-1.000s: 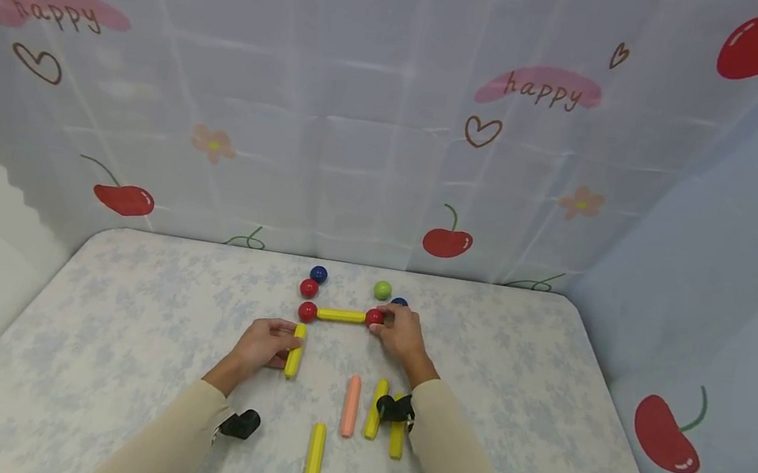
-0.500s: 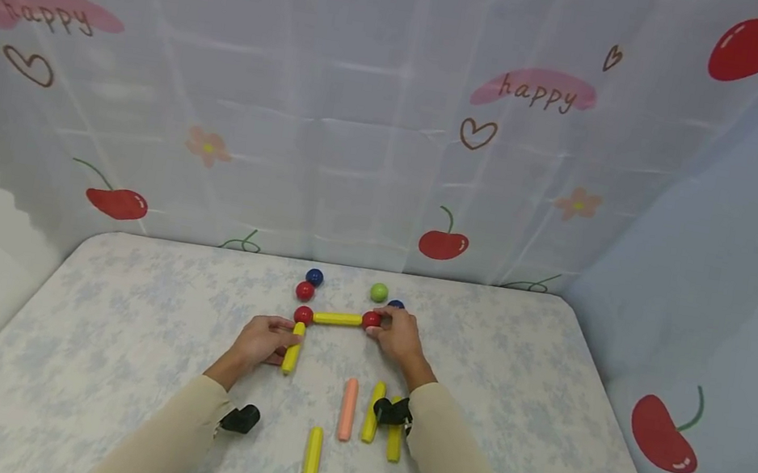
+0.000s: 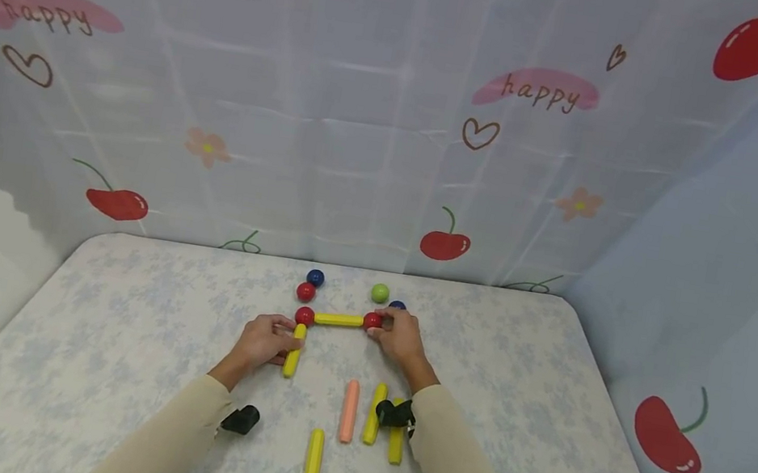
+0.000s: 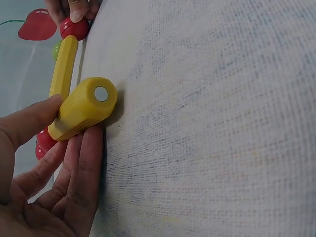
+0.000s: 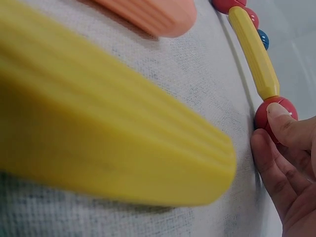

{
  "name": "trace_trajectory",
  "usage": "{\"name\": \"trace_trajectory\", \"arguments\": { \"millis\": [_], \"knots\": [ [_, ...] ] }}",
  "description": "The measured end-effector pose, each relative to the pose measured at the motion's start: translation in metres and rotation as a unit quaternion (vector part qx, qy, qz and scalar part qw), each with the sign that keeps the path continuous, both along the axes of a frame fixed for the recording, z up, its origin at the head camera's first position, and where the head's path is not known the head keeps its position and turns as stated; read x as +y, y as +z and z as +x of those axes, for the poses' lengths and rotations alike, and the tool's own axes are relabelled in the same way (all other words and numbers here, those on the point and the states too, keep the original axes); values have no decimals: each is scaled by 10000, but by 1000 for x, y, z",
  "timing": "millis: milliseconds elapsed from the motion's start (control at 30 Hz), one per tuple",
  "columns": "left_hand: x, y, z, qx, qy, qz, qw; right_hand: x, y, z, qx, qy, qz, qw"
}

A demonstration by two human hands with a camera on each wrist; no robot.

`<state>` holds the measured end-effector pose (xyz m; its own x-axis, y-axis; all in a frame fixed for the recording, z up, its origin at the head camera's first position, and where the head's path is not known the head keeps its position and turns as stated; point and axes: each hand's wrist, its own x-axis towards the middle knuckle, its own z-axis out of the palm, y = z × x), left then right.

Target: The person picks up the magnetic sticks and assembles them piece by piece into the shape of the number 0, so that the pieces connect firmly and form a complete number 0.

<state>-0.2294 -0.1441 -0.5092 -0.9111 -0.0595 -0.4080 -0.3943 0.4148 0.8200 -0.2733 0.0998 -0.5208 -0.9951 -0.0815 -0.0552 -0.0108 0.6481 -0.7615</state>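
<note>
Holding a yellow rod in a pinch between thumb and fingers of the left hand, with its far end now touching the left red ball beyond them; a second ago, slightly apart. Pinching the right red ball with the right hand, as before, with a yellow crossbar between both balls, a blue ball just past the right hand, and a pink rod on the person's side of both hands.
</note>
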Motion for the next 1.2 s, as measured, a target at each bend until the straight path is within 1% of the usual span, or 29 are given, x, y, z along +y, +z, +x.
{"name": "trace_trajectory", "arguments": {
  "millis": [133, 333, 400, 567, 700, 800, 867, 933, 1033, 1100, 1200],
  "knots": [
    [0, 1, 0, 45, -107, -201, 9997, 1, 1, 1, 44, 70, -20, 10000],
    [-1, 0, -2, 66, -432, -752, 9962, 2, 1, 1, -9, -14, -32, 10000],
    [-3, 1, -2, 77, -514, -843, 9951, 3, 1, 1, -6, -46, -24, 10000],
    [-10, 7, -8, 158, -550, -966, 9937, 2, 1, 1, 21, 10, -86, 10000],
    [-16, 12, -19, 262, -629, -1217, 9902, 1, -1, 1, 21, 36, -110, 9999],
    [-17, 15, -31, 377, -638, -1519, 9856, 2, -2, 1, 24, 32, -116, 9999],
    [-15, 17, -39, 438, -573, -1605, 9844, 3, -2, 1, 28, 22, -134, 9999],
    [-12, 18, -47, 489, -503, -1543, 9855, 3, -2, 1, 13, 9, -168, 9999],
    [-8, 18, -58, 479, -394, -1281, 9898, 2, 0, 1, -26, 33, -181, 9998],
    [-5, 16, -64, 446, -316, -1077, 9927, 2, 0, 2, -59, 52, -176, 9998],
    [-1, 13, -71, 531, -293, -858, 9945, 2, 0, 2, -81, 16, -117, 9999]
  ]
}}
